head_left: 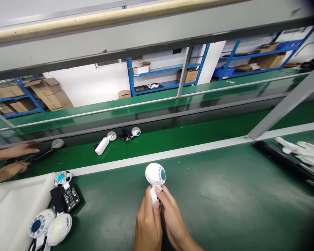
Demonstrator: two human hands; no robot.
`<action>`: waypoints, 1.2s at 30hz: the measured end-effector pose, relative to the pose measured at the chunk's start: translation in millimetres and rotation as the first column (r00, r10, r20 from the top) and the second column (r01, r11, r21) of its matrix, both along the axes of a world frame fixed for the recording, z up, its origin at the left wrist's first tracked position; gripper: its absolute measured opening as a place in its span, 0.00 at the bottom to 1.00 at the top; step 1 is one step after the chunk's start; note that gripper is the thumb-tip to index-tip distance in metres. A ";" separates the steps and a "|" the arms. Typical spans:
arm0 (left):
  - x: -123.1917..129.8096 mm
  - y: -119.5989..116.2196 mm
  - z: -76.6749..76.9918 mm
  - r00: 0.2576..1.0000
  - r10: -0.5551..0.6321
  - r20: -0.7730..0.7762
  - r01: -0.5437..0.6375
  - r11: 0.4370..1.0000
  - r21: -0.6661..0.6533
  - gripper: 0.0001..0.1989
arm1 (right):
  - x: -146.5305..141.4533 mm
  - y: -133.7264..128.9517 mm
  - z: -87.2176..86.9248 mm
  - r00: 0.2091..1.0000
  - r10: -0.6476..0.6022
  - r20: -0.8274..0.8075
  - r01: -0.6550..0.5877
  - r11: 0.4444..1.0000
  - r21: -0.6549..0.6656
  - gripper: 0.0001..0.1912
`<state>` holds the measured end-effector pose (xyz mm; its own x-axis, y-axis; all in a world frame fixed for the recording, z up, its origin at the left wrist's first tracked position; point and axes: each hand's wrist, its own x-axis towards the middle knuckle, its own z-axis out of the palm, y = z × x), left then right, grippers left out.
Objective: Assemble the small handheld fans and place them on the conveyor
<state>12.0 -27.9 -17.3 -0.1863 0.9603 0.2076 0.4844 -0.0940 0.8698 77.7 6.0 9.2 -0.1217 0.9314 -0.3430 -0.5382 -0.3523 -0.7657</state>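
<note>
A white handheld fan (155, 174) with a round head and a blue centre is held upright over the green worktop, near the middle of the view. My left hand (148, 219) is wrapped round its handle from the left. From the right, my right hand (171, 212) closes on the same handle, its thumb near the neck. Most of the handle is hidden by the fingers. To the left lie several similar fans, one with a blue centre and an exposed circuit board (71, 197), and a white one (59, 229) beside a tray.
A white tray (39, 190) stands at the left. Across the white strip, a green belt carries fans (102, 145). Another person's hands (18, 158) work at the far left. A black bar (285, 164) and white gloves (303, 150) lie right, near a slanted metal post (285, 104).
</note>
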 end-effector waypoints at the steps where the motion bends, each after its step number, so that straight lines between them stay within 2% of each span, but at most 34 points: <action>1: 1.4 0.5 -0.2 1.000 0.016 -0.007 -0.016 1.000 0.000 0.21 | 0.7 0.0 -0.6 1.000 -0.005 -0.017 0.005 1.000 0.010 0.18; 5: 5.9 1.8 -1.2 0.998 0.050 0.026 -0.050 0.999 0.002 0.21 | 2.3 1.5 -3.7 1.000 -0.017 -0.021 0.017 0.999 0.032 0.15; 10: 4.6 2.8 0.5 0.992 0.028 0.124 -0.030 1.000 0.011 0.20 | 0.3 4.6 -5.5 0.996 -0.015 0.087 0.010 0.998 0.062 0.13; 17: 0.1 0.9 3.0 0.988 0.075 0.137 -0.077 0.997 0.009 0.20 | -3.1 4.6 -1.7 0.980 0.003 0.201 -0.015 0.998 0.056 0.13; 21: -0.5 4.6 10.4 0.983 0.033 0.181 -0.030 0.999 -0.021 0.21 | -1.2 7.2 -4.4 0.982 0.000 0.188 -0.007 0.999 0.035 0.13; 26: -3.8 13.3 22.7 0.918 -0.026 0.395 0.092 0.985 -0.149 0.25 | 7.8 10.6 -5.5 0.988 0.079 0.132 -0.094 0.990 0.107 0.19; 28: -6.0 14.1 25.6 0.921 0.002 0.388 0.075 0.980 -0.184 0.25 | 14.4 9.2 -2.1 0.968 0.158 0.195 -0.191 0.968 0.160 0.20; 30: -7.7 13.0 26.8 0.944 0.030 0.328 0.033 0.982 -0.186 0.24 | 22.0 6.0 2.1 0.908 0.214 0.361 -0.291 0.941 0.175 0.16; 33: -7.6 10.4 26.1 0.961 0.014 0.277 0.019 0.993 -0.115 0.21 | 30.8 -0.8 5.1 0.770 0.169 0.616 -0.343 0.923 0.175 0.06; 34: -7.0 10.0 25.3 0.960 -0.004 0.280 0.028 0.996 -0.082 0.21 | 32.3 -3.2 4.8 0.751 0.138 0.646 -0.338 0.921 0.196 0.06; 36: -5.5 9.9 22.8 0.952 -0.035 0.304 0.048 0.998 -0.037 0.22 | 33.1 -7.6 3.1 0.776 0.130 0.617 -0.343 0.908 0.240 0.09</action>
